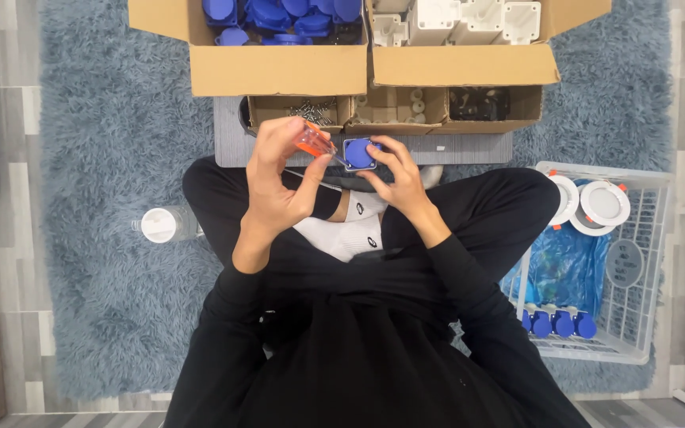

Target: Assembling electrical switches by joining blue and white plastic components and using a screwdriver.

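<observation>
An orange-handled screwdriver is clamped in the left hand; a blue socket is gripped by the right hand, just short of the cardboard trays' edge.

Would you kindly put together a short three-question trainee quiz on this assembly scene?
1. True or false: the left hand holds an orange-handled screwdriver.
2. What does the right hand hold? A) white downlight B) blue-capped socket part C) bottle
3. On which side of the person does the white wire basket sit?

Key:
1. True.
2. B.
3. The person's right; it holds white round downlights and blue parts.
</observation>
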